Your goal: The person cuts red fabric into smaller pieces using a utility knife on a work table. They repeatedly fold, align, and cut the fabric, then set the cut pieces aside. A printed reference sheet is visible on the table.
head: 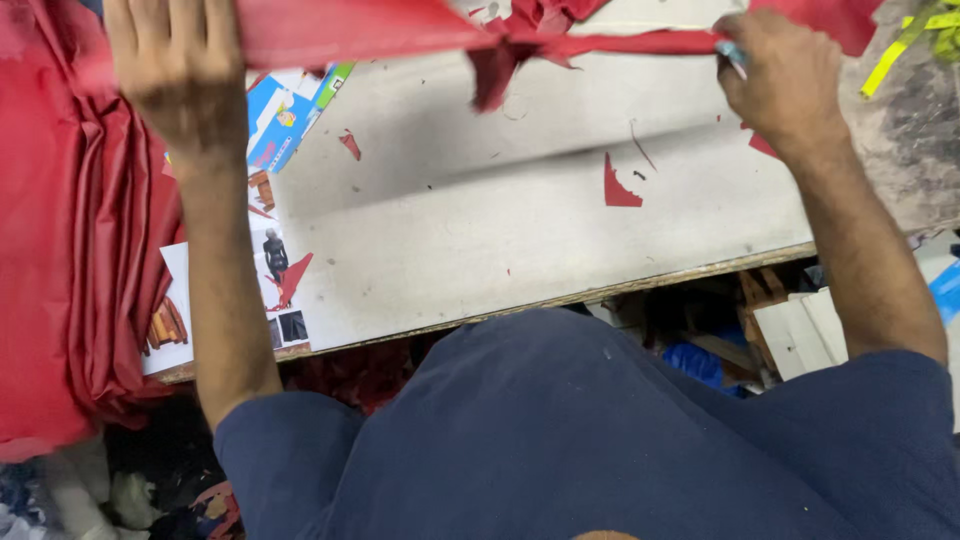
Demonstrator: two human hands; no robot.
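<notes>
Hands (180,75) (785,75) both gripping thin, creased red fabric (600,42) above scuffed grey board (520,220).

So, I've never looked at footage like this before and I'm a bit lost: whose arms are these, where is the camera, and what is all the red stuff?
There is no machine here. The single picture comes from a camera worn on a person's head, looking down, so the dark blue shirt at the bottom is their own chest and both arms are theirs.

The left hand and the right hand are raised and hold a piece of red fabric stretched between them above a pale worktable. The right hand also seems to grip a small light-blue tool; it is too blurred to tell what it is.

On the table lie small red scraps and, at the left, some printed paper sheets. More red cloth lies in a folded heap at the far left.
</notes>
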